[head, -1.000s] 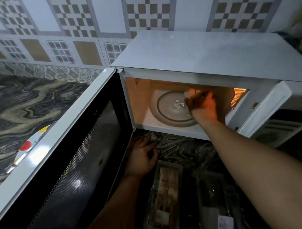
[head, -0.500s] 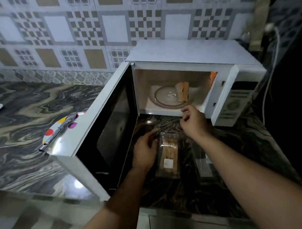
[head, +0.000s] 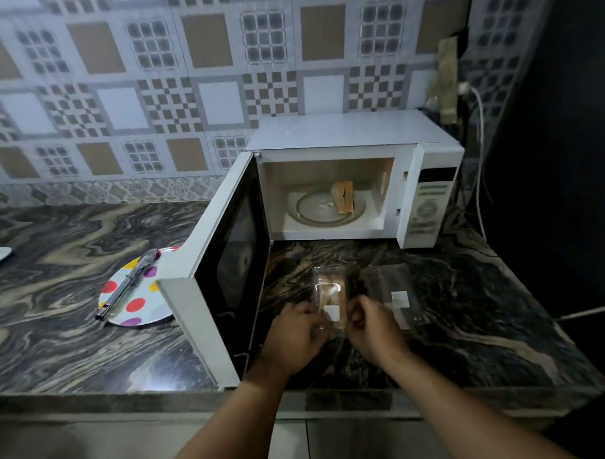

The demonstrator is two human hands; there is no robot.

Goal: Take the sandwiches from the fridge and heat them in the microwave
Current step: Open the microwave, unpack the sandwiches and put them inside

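My left hand (head: 292,334): holds the clear sandwich box (head: 329,297), fingers curled.
My right hand (head: 373,326): pinches its other side.
Microwave (head: 354,179): open, sandwich (head: 343,200) inside.

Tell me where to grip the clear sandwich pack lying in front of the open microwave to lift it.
Probably by the long side walls of the sandwich pack, near its label end, coming from above. It lies flat and narrow on the counter, and the left hand and right hand already flank that end.
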